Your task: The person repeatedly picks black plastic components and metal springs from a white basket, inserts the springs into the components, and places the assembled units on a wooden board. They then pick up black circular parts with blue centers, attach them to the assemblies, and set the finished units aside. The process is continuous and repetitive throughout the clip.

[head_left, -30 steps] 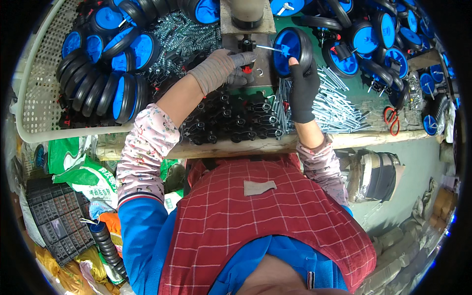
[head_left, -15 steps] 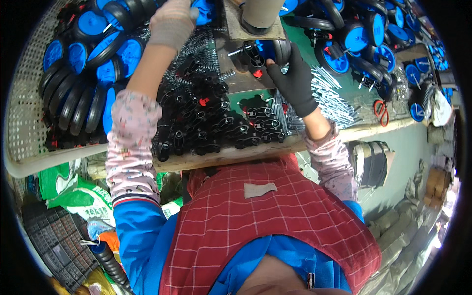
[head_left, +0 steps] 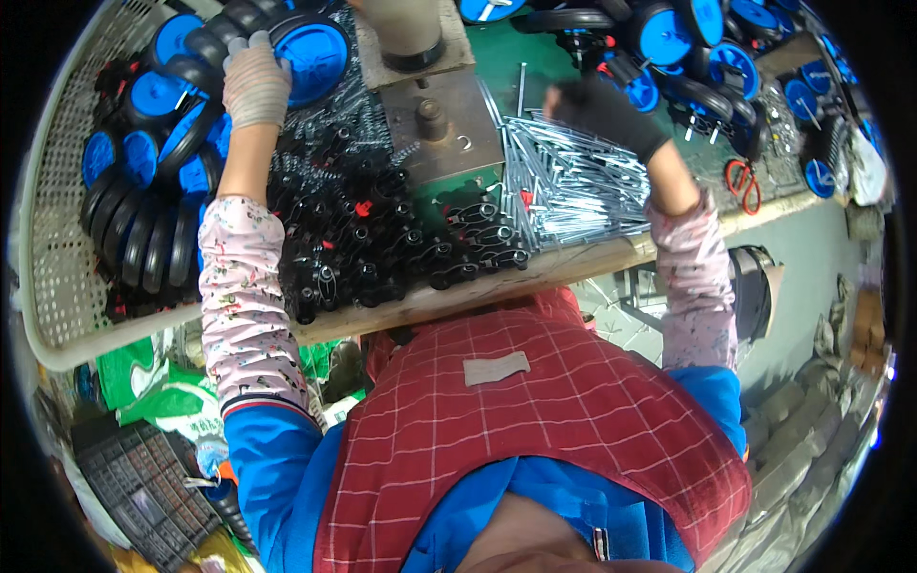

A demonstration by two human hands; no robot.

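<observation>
My left hand [head_left: 256, 84], in a pale glove with bare fingertips, is closed at the left edge of a blue wheel with a black tyre [head_left: 312, 63], beside other wheels. My right hand [head_left: 608, 113], in a black glove, hovers over the far side of a pile of metal pins [head_left: 583, 181]. Its fingers point left and are dark and blurred, so whether they hold a pin is unclear. One pin [head_left: 522, 88] lies apart, left of that hand. Between my hands stands a metal press plate [head_left: 449, 143] with a round stub [head_left: 431, 119] and no wheel on it.
The press column [head_left: 406, 33] rises at the far middle. Black caster brackets [head_left: 373, 229] crowd the near bench, with springs [head_left: 358, 91] behind them. A perforated basket [head_left: 62, 315] of wheels stands left. Wheel assemblies [head_left: 731, 72] heap at far right, near red-handled scissors [head_left: 742, 186].
My right hand has left the wheel and bracket at the press and moved right over the pins. That assembly is gone from the plate. The whole view has shifted.
</observation>
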